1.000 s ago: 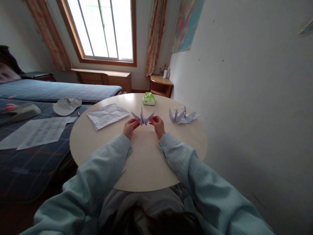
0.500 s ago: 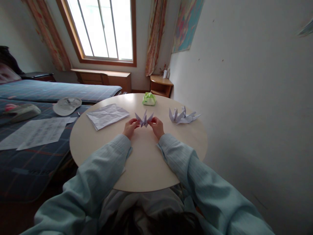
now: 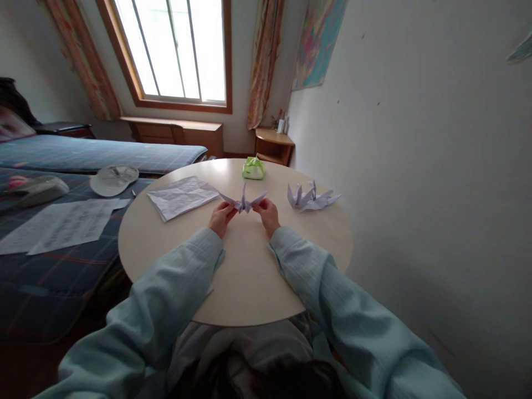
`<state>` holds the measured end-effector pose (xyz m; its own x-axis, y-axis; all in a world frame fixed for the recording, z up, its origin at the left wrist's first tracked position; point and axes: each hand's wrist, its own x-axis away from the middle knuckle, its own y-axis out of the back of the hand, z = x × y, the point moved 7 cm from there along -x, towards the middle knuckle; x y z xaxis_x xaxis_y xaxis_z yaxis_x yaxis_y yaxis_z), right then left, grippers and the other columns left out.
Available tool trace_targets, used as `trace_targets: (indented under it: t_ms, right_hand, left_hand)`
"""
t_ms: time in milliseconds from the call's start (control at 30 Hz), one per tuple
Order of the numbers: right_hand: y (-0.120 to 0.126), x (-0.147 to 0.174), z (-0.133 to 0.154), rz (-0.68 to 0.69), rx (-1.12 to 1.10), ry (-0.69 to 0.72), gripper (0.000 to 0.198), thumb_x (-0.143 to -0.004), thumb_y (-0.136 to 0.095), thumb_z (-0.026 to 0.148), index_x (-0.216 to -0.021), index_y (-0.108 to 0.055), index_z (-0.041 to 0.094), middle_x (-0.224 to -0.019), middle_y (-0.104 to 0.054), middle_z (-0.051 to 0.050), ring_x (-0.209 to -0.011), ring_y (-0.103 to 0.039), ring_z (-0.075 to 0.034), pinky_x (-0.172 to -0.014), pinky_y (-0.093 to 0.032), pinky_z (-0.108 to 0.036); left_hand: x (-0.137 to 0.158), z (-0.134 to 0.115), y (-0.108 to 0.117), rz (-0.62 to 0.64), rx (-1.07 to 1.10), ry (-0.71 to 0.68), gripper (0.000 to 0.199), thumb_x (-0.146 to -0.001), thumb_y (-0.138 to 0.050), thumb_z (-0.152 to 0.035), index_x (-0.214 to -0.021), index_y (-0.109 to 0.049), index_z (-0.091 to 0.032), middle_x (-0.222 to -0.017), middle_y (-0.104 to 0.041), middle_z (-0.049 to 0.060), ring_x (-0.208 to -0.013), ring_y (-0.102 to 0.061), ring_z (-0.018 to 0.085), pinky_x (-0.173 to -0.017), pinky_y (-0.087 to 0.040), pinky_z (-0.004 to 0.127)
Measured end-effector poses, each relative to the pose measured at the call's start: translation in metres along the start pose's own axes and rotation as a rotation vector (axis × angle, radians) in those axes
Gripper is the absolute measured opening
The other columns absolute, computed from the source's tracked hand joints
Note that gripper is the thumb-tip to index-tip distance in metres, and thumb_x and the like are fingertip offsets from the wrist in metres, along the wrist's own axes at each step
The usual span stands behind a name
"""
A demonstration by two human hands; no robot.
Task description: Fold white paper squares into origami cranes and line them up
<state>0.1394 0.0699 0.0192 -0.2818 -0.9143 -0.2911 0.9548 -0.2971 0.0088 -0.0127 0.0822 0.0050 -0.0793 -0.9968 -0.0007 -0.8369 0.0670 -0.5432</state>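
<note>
A folded white paper crane (image 3: pixel 244 203) is held up between my hands over the middle of the round table (image 3: pixel 249 266). Its two wings spread out to the sides, and one point sticks up between them. My left hand (image 3: pixel 223 216) pinches the crane's left side, fingers closed. On the other side, my right hand (image 3: pixel 267 215) grips its right wing between thumb and fingers. More folded paper cranes (image 3: pixel 311 197) stand together at the right of the table. Creased paper sheets (image 3: pixel 183 195) lie flat at the left.
A green tissue pack (image 3: pixel 253 168) sits at the table's far edge. On the bed (image 3: pixel 62 277) to the left are printed sheets (image 3: pixel 62 224) and a white cap (image 3: pixel 114 180). The wall (image 3: pixel 415 194) rises close along the right side.
The crane's wings have been pulled down and outward, so they now spread wider and flatter. Both hands have stayed almost in place, still holding it.
</note>
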Motion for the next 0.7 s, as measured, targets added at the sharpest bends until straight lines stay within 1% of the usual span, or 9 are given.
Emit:
trace_targets:
  t_ms: [133,267,333,467,567,633,700]
  right_hand:
    - [-0.001,0.002,0.001,0.003,-0.050,-0.019,0.020,-0.058,-0.058,0.033,-0.065,-0.051,0.016,-0.062,-0.055,0.003,-0.062,-0.049,-0.010,-0.063,-0.041,-0.025]
    - [0.000,0.002,0.002,-0.001,-0.065,-0.020,0.019,-0.058,-0.058,0.031,-0.065,-0.051,0.016,-0.063,-0.056,0.003,-0.061,-0.050,-0.010,-0.063,-0.042,-0.025]
    - [0.001,0.002,0.004,0.006,-0.027,-0.001,0.018,-0.058,-0.059,0.031,-0.066,-0.052,0.016,-0.063,-0.056,0.002,-0.061,-0.051,-0.010,-0.062,-0.042,-0.025]
    - [0.001,0.003,0.013,0.033,0.052,0.077,0.018,-0.058,-0.059,0.031,-0.066,-0.054,0.016,-0.064,-0.057,0.001,-0.063,-0.052,-0.011,-0.064,-0.042,-0.025]
    - [-0.004,0.005,0.017,0.105,0.040,0.083,0.023,-0.059,-0.059,0.035,-0.070,-0.057,0.015,-0.066,-0.059,0.000,-0.063,-0.053,-0.012,-0.062,-0.042,-0.025]
    - [-0.007,0.007,0.018,0.146,0.039,0.063,0.027,-0.059,-0.060,0.038,-0.072,-0.059,0.015,-0.067,-0.061,-0.002,-0.061,-0.054,-0.012,-0.060,-0.042,-0.025]
    - [-0.007,0.008,0.018,0.160,0.045,0.038,0.030,-0.058,-0.061,0.040,-0.072,-0.061,0.014,-0.066,-0.061,-0.003,-0.060,-0.054,-0.013,-0.057,-0.042,-0.025]
  left_hand:
    - [0.000,0.001,-0.001,-0.008,0.036,0.019,0.009,-0.067,-0.054,-0.006,-0.064,-0.057,-0.013,-0.066,-0.062,0.000,-0.068,-0.057,0.009,-0.079,-0.044,0.024]
    - [0.000,-0.001,-0.001,0.001,0.003,0.007,0.005,-0.063,-0.059,-0.010,-0.065,-0.056,-0.014,-0.068,-0.061,0.000,-0.068,-0.056,0.009,-0.077,-0.043,0.024]
    - [0.001,-0.003,0.000,0.007,-0.058,-0.015,0.008,-0.060,-0.063,-0.015,-0.064,-0.056,-0.014,-0.067,-0.060,-0.001,-0.066,-0.055,0.008,-0.073,-0.043,0.023]
    - [0.004,-0.007,0.000,0.026,-0.258,-0.053,0.020,-0.054,-0.067,-0.027,-0.066,-0.058,-0.015,-0.065,-0.058,-0.002,-0.062,-0.053,0.008,-0.061,-0.040,0.020]
    - [0.006,-0.008,-0.005,0.085,-0.376,-0.082,0.025,-0.050,-0.069,-0.032,-0.065,-0.059,-0.015,-0.061,-0.058,-0.002,-0.058,-0.051,0.008,-0.056,-0.036,0.020]
    - [0.008,-0.007,-0.010,0.145,-0.425,-0.103,0.026,-0.049,-0.070,-0.032,-0.065,-0.061,-0.014,-0.058,-0.057,-0.002,-0.056,-0.049,0.008,-0.055,-0.035,0.021]
    - [0.011,-0.006,-0.015,0.198,-0.453,-0.117,0.027,-0.049,-0.071,-0.033,-0.065,-0.062,-0.014,-0.057,-0.057,-0.001,-0.055,-0.049,0.008,-0.056,-0.035,0.021]
